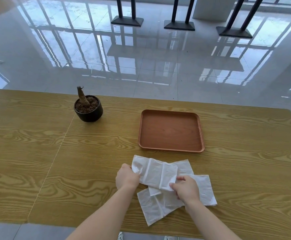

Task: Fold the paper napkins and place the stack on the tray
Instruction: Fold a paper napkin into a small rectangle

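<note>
The left hand [126,177] has its grip clamped on the left end of a paper napkin [154,172], the right hand [186,187] on its near right corner. It stretches across other napkins [151,207] spread on the surface [72,161], just in front of the tray [171,149]

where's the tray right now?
Head view, right of centre on the wooden table: the brown tray lies just beyond the paper napkins, with the black plant pot off to its left.
</note>
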Tool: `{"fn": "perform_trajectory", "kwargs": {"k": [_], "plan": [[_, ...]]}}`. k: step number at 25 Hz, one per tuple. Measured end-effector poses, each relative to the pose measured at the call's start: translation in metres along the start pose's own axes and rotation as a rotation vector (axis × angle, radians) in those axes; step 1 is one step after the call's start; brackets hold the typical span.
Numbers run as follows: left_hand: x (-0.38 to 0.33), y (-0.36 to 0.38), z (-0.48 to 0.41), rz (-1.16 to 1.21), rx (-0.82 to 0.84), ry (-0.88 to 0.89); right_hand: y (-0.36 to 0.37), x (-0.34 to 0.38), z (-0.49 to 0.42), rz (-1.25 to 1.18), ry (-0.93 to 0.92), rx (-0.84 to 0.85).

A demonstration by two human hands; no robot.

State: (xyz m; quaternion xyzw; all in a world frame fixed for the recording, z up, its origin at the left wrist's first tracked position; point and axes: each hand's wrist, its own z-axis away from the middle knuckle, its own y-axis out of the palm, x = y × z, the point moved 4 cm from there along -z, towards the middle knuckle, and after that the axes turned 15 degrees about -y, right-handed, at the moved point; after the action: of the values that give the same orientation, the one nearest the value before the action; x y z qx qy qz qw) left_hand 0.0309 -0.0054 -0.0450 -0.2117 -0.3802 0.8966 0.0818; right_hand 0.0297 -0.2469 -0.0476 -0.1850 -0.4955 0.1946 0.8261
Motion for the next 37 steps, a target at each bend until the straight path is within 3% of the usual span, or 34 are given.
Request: {"fn": "perform_trajectory", "kwargs": {"k": [5, 14, 19, 23, 26, 30, 32, 35, 37], "plan": [[0.020, -0.016, -0.005, 0.273, 0.067, -0.082, 0.009, 0.027, 0.001, -0.194, -0.069, 0.060], [0.089, -0.087, -0.033, 0.495, -0.044, -0.151, 0.089, 0.082, 0.002, -0.022, -0.233, 0.269], [0.114, -0.098, -0.049, 0.312, -0.141, -0.085, 0.120, 0.084, 0.008, 0.058, -0.202, 0.318], [0.130, -0.093, -0.046, -0.101, -0.380, 0.283, 0.129, 0.086, 0.013, 0.069, -0.218, 0.329], [0.139, -0.083, -0.047, -0.205, -0.405, 0.406, 0.139, 0.096, 0.019, 0.025, -0.271, 0.327], [0.143, -0.078, -0.050, -0.179, -0.400, 0.409, 0.160, 0.115, 0.027, 0.107, -0.428, 0.488], [0.144, -0.079, -0.050, -0.158, -0.391, 0.411, 0.162, 0.120, 0.022, 0.193, -0.526, 0.492], [0.145, -0.078, -0.050, -0.110, -0.364, 0.399, 0.160, 0.125, 0.004, 0.511, -0.820, 0.398], [0.144, -0.076, -0.047, -0.099, -0.356, 0.412, 0.167, 0.128, -0.003, 0.717, -1.022, 0.458]]}}
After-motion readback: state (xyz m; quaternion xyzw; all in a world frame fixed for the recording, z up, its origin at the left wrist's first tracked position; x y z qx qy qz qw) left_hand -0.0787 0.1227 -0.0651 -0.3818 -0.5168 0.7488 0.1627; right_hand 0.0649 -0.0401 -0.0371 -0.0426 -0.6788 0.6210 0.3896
